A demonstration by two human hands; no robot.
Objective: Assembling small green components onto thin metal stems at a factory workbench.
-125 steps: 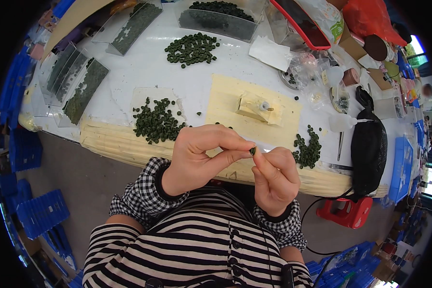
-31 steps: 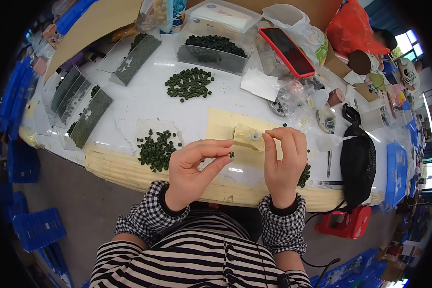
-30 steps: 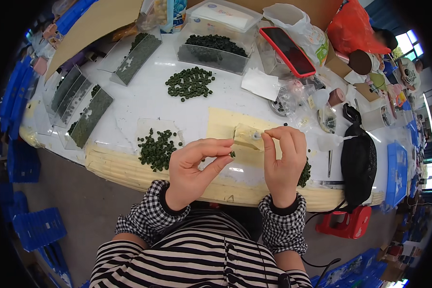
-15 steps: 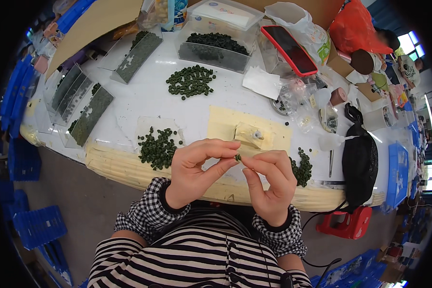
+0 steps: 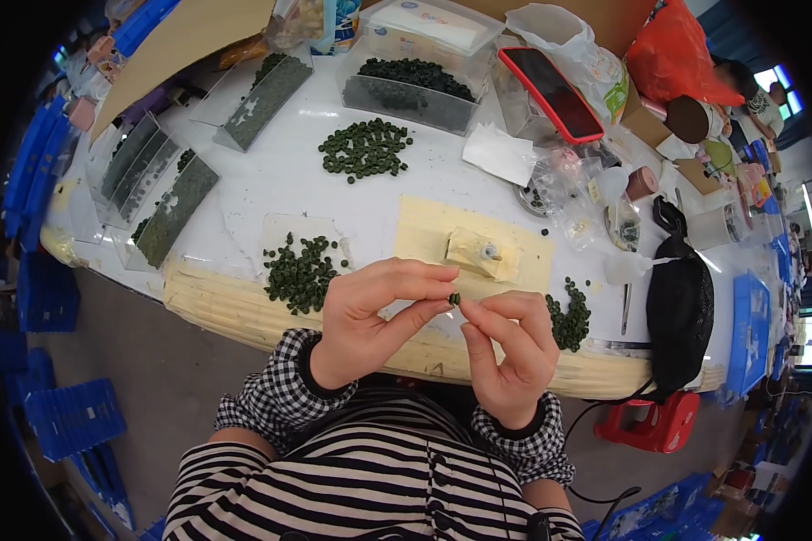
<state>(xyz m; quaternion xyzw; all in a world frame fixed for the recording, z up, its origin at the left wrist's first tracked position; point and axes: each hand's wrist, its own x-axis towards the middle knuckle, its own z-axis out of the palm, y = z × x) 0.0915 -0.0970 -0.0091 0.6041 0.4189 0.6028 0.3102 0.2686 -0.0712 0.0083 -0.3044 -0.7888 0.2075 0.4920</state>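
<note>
A small dark green rounded piece (image 5: 455, 298) is pinched between thumb and forefinger of my left hand (image 5: 361, 316). From the other side, the forefinger of my right hand (image 5: 514, 347) meets the same piece, with its other fingers curled in and the thumb just below. Just beyond my fingers is a block wrapped in cream tape (image 5: 483, 252) with a grey round tip, sitting on a yellow sheet (image 5: 415, 225). A heap of similar green pieces (image 5: 302, 275) lies beside my left hand. Another small heap (image 5: 570, 317) is by my right hand.
Further back lie a loose pile of green pieces (image 5: 365, 149) and a clear bin (image 5: 406, 95) of dark pieces. Angled trays (image 5: 179, 216) stand left. To the right are a red-cased phone (image 5: 555, 95), tweezers (image 5: 625, 309) and a black bag (image 5: 679, 307). Padding (image 5: 235, 302) lines the table's front edge.
The view has shifted slightly. My hands stay together at the small green piece, which now shows a little turned between the fingertips.
</note>
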